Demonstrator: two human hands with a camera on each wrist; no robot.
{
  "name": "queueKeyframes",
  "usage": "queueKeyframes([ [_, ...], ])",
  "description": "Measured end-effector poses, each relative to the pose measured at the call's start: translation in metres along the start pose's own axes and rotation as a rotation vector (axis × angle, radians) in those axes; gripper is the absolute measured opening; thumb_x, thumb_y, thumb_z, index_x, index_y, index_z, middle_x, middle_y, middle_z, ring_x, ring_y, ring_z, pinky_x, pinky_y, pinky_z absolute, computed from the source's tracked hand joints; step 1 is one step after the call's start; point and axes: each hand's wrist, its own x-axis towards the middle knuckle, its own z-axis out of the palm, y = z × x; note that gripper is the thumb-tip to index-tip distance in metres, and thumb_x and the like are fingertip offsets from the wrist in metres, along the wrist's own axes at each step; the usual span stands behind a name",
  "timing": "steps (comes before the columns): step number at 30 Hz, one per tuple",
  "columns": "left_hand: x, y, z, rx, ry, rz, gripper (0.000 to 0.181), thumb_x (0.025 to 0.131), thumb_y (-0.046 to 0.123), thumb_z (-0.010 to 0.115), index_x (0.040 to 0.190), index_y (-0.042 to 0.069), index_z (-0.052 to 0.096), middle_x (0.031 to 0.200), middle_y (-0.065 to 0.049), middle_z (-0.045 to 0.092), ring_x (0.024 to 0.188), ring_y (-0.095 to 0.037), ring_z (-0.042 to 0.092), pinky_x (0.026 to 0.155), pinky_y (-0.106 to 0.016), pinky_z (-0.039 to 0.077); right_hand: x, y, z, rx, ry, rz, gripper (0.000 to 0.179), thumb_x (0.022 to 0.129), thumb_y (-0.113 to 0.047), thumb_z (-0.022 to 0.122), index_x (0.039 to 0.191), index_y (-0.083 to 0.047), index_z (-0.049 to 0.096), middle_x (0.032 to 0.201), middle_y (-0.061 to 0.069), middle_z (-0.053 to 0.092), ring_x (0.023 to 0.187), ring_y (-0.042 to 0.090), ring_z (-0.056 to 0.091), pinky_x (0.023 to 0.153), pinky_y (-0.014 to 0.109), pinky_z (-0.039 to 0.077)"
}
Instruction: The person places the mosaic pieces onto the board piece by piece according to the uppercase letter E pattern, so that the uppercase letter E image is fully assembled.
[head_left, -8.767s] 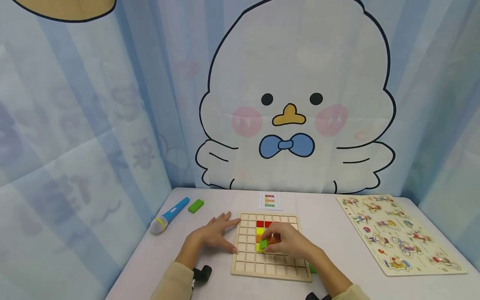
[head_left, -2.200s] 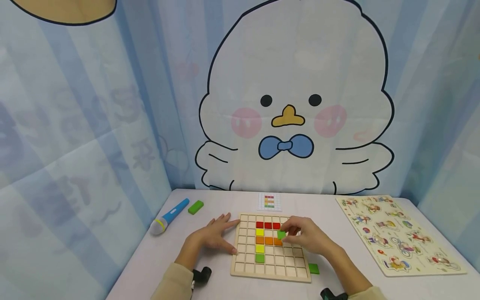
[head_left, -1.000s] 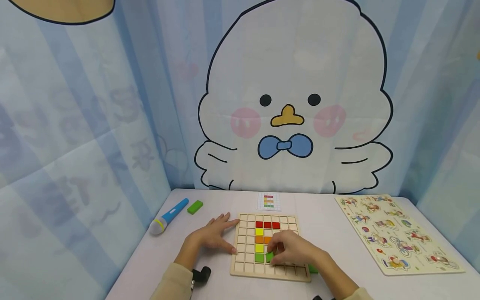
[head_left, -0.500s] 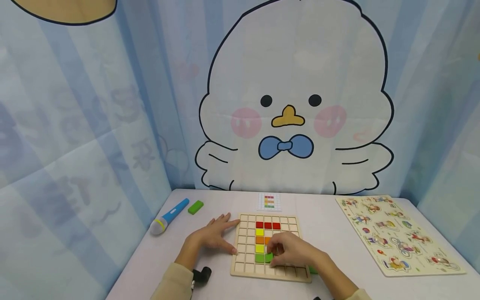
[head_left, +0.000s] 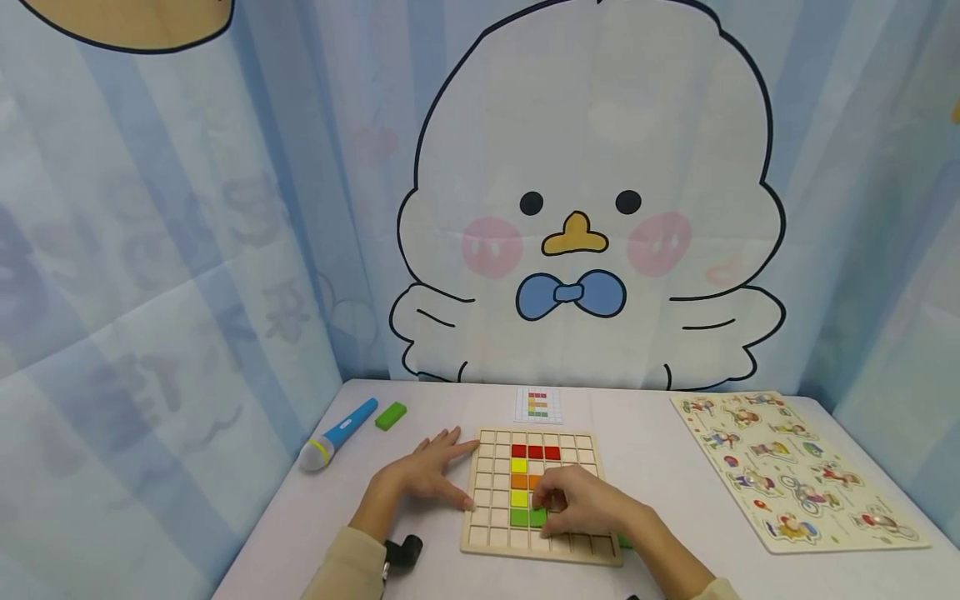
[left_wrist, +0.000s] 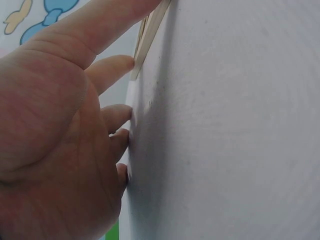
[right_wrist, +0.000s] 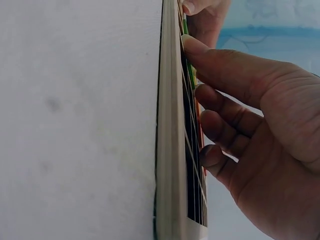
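A wooden grid board lies on the table, with red tiles, yellow tiles, orange tiles and green ones in its cells. Spread fingers of my left hand rest at the board's left side, thumb and index finger touching its edge; the left wrist view shows the palm and straight fingers. Over the board's middle, my right hand pinches a green square tile between thumb and index finger. That tile lies flat, beside another green tile. The right hand hides part of the orange row.
A pattern card lies behind the board. To the left are a blue toy microphone and a green block. A picture puzzle board lies at right. Another green piece shows by the board's right edge.
Earlier the right hand set a first green tile in the lower row, then brought a second from the upper right down beside it. That tile has gone from tilted to flat. The left hand stays put.
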Motion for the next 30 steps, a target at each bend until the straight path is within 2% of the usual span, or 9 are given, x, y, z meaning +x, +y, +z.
queueKeyframes([
  [5,0.000,0.000,0.000,0.006,0.000,-0.002,0.102,0.073,0.057,0.089,0.160,0.035,0.040,0.175,-0.012,0.016,0.164,-0.034,0.008,0.131,-0.059,0.006,-0.003,0.000,-0.006,0.018,0.012,0.000,0.030,0.079,-0.025,0.092,0.103,-0.018,0.074,0.095,-0.002,0.071,0.080,0.009,0.058,0.070,0.021,0.050],
  [11,0.001,-0.001,0.000,0.012,0.001,0.001,0.103,0.073,0.059,0.088,0.161,0.035,0.040,0.175,-0.013,0.016,0.164,-0.034,0.008,0.131,-0.058,0.006,-0.014,0.004,-0.031,0.049,0.079,0.041,0.033,0.084,-0.020,0.087,0.112,-0.012,0.073,0.103,0.007,0.070,0.085,0.020,0.059,0.072,0.024,0.050],
  [21,-0.001,0.001,-0.001,0.006,-0.002,0.006,0.103,0.073,0.058,0.088,0.161,0.034,0.040,0.175,-0.013,0.017,0.163,-0.035,0.008,0.131,-0.059,0.006,-0.039,0.022,-0.069,0.083,0.193,0.116,0.034,0.087,-0.016,0.084,0.116,-0.006,0.072,0.102,0.016,0.068,0.082,0.015,0.056,0.069,0.025,0.047],
  [25,-0.002,0.001,-0.002,0.000,-0.007,0.006,0.103,0.073,0.058,0.088,0.161,0.034,0.040,0.175,-0.013,0.016,0.164,-0.035,0.008,0.131,-0.059,0.006,-0.047,0.029,-0.079,0.130,0.181,0.152,0.035,0.086,-0.014,0.085,0.117,-0.003,0.072,0.106,0.021,0.067,0.083,0.017,0.057,0.068,0.026,0.049],
  [30,-0.002,0.001,-0.003,-0.005,-0.008,0.015,0.104,0.073,0.058,0.089,0.161,0.034,0.040,0.175,-0.014,0.015,0.163,-0.035,0.007,0.132,-0.058,0.005,-0.057,0.036,-0.087,0.222,0.102,0.159,0.035,0.084,-0.009,0.084,0.116,0.001,0.071,0.104,0.024,0.065,0.081,0.018,0.056,0.065,0.026,0.048],
])
